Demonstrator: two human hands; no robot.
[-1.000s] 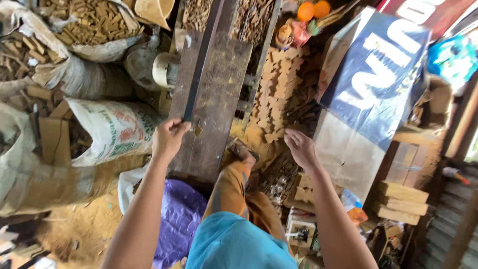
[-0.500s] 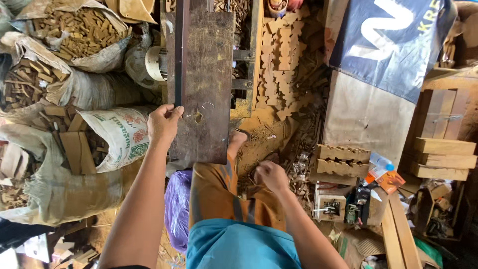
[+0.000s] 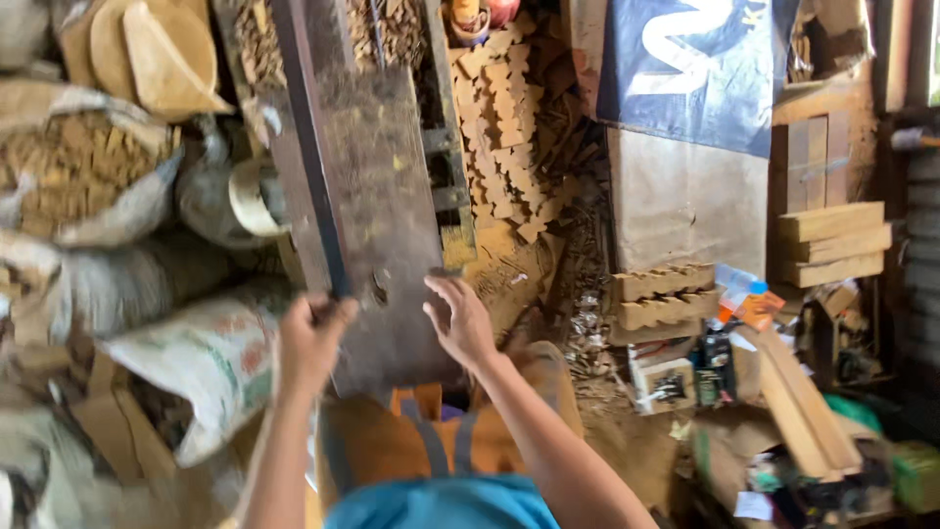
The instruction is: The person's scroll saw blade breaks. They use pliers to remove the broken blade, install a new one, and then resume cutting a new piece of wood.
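While your left hand is closed around the dark rail at the near edge of the worn table, your right hand rests open on it; no wood piece lies there yet.

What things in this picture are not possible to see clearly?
- Head view: the left hand is motion-blurred; its grip on the dark rail is unclear.
- Right hand: the palm faces the worn metal table, so contact is hidden.
- Sacks at left: blurred, contents unclear.
- Small items at lower right: too small.
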